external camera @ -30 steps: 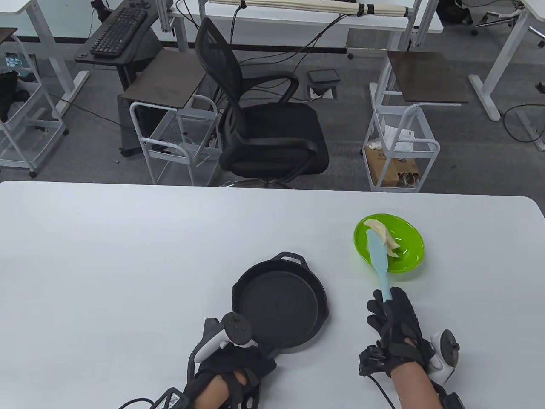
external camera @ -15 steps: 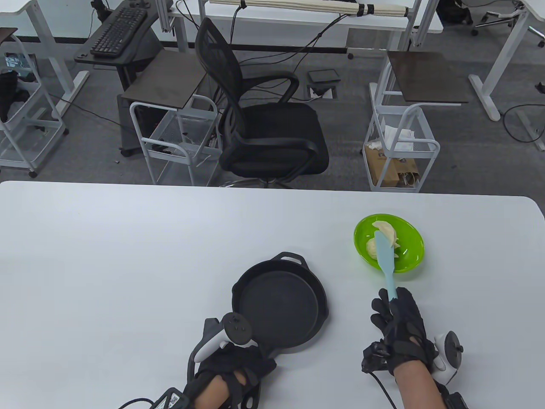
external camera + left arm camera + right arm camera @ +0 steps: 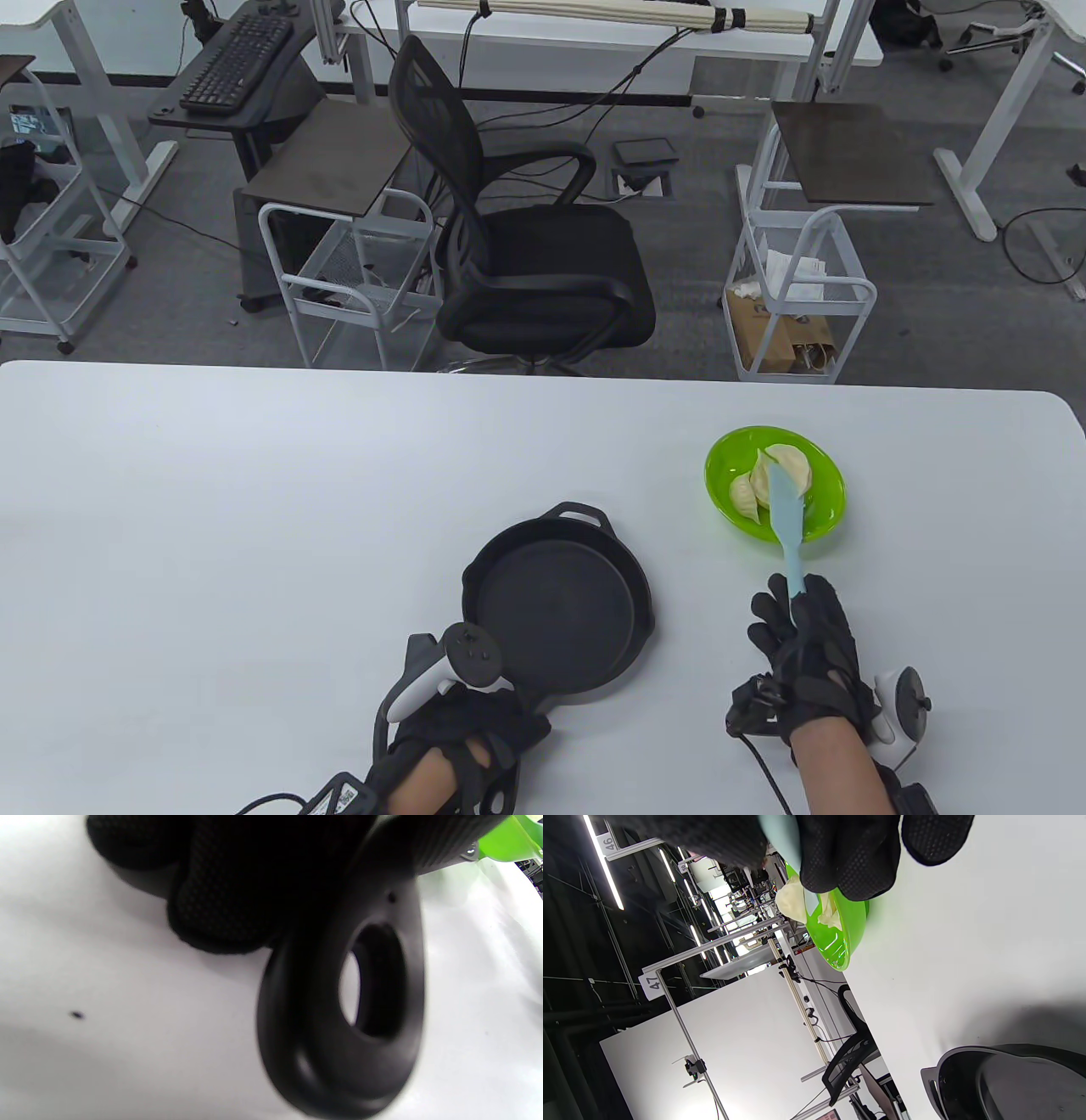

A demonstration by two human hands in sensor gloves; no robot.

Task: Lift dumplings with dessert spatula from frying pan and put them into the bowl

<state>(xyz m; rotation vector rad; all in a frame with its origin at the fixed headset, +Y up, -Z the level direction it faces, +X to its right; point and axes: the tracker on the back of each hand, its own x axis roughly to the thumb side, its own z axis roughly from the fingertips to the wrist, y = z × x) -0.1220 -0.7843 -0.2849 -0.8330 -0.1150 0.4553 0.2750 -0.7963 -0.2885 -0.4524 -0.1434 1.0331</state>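
A black frying pan (image 3: 556, 607) sits on the white table with nothing inside it. My left hand (image 3: 462, 722) grips its handle (image 3: 343, 1018) at the near edge. To the right stands a green bowl (image 3: 827, 492) holding two pale dumplings (image 3: 793, 465), also seen in the right wrist view as dumplings (image 3: 791, 902) in the bowl (image 3: 835, 938). My right hand (image 3: 802, 645) holds the light blue spatula (image 3: 786, 518) by its handle, the blade lying over the dumplings inside the bowl.
The table's far edge (image 3: 543, 369) runs behind the bowl. Beyond it stand a black office chair (image 3: 526, 255) and two white wire carts (image 3: 797, 289). The pan's rim (image 3: 967, 1065) shows at the bottom of the right wrist view.
The spatula blade has swung to the right across the bowl, and a dumpling has slid off it to lie beside the other. My right hand shifted slightly right; the left hand stayed still.
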